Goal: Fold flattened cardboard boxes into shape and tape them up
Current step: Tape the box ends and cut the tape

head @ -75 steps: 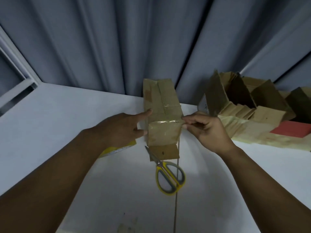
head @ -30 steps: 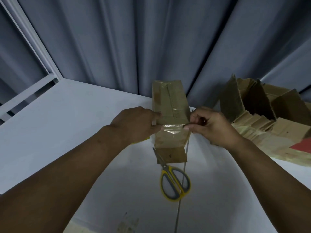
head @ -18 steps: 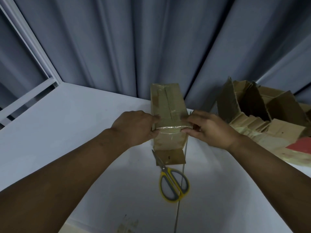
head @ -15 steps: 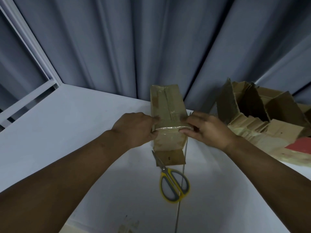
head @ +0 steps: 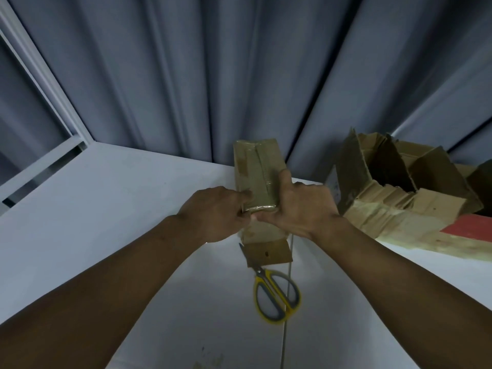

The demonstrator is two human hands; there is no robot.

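A small brown cardboard box point(head: 253, 171) lies lengthwise on the white table point(head: 106, 198), a taped seam running along its top. Clear tape wraps over its near top edge. My left hand point(head: 215, 211) holds the box's near left corner, fingers curled against the side. My right hand point(head: 300, 206) grips the near right corner, thumb lying up along the top face and fingers pressing the near end face. A loose flap point(head: 269, 253) sticks out from under the near end.
Yellow-handled scissors point(head: 277, 296) lie on the table just in front of the flap. A heap of opened and flattened cardboard boxes point(head: 399, 193) with a red piece point(head: 468, 226) sits at the right. Grey curtains hang behind the table; a window frame stands at left.
My right hand has shifted from pressing the tape at the box's right edge to wrapping the near right corner, thumb now up on top. The left hand stayed at the left corner.
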